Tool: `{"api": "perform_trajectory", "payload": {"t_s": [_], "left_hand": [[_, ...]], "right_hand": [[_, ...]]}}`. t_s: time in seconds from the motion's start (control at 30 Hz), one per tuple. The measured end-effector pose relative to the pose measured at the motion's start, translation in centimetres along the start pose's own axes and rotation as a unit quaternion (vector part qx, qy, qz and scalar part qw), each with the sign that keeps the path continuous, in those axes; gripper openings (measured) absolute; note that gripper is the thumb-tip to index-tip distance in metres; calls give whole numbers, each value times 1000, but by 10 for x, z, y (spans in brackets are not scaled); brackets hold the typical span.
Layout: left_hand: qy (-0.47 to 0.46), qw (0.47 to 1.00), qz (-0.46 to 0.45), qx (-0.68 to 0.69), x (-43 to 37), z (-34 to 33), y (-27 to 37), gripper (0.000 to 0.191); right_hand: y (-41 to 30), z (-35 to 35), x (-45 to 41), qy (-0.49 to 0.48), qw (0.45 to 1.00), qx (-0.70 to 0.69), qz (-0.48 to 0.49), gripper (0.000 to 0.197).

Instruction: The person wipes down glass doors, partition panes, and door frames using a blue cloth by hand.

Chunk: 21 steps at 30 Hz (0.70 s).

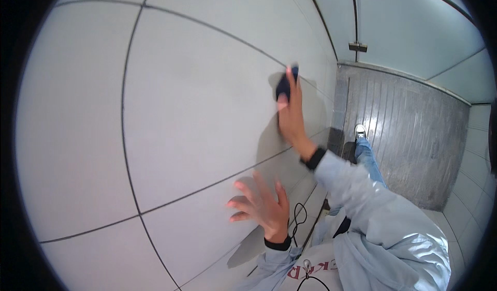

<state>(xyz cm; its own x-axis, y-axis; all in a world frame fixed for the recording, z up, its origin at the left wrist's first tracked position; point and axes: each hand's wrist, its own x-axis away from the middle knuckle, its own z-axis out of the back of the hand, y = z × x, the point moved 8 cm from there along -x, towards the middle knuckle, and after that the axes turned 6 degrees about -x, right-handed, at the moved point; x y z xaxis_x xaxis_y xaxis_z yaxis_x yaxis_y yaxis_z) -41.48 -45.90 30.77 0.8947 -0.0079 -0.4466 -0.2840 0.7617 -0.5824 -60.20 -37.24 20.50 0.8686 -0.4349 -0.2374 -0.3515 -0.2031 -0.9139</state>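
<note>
My right hand (292,116) presses a small dark navy pad or cloth (284,86) against a wall of large white tiles (194,97). Blur hides what exactly the navy thing is, and my fingers and thumb cover part of it. Lower down, my left hand (264,209) is spread out at the same wall with nothing in it. Its fingers are blurred, and whether the palm touches the tile I cannot tell. Dark grout lines (132,108) run between the tiles. Both wrists have black cuffs on light blue sleeves.
Frosted glass panels (411,27) with a small metal hinge or clamp (357,47) stand at upper right. Below them lies a grey grooved floor (411,143) with a drain grate (340,101) along the wall. My shoe (360,131) is on that floor. A black cord (299,217) hangs near my left wrist.
</note>
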Motion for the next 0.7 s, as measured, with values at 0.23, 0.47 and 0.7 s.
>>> {"api": "perform_trajectory", "payload": {"t_s": [0.23,0.47,0.7], "left_hand": [[76,947,-60,307,0,22,9,61],[-75,922,5,379,7,-24,47,61],[-49,941,-30,333,14,-24,43,59]], "right_hand": [[-164,-62,17,-300,907,-62,288,55],[-3,-11,-84,-71,989,-13,127,51],[110,35,100,-8,971,-2,-240,52]]}}
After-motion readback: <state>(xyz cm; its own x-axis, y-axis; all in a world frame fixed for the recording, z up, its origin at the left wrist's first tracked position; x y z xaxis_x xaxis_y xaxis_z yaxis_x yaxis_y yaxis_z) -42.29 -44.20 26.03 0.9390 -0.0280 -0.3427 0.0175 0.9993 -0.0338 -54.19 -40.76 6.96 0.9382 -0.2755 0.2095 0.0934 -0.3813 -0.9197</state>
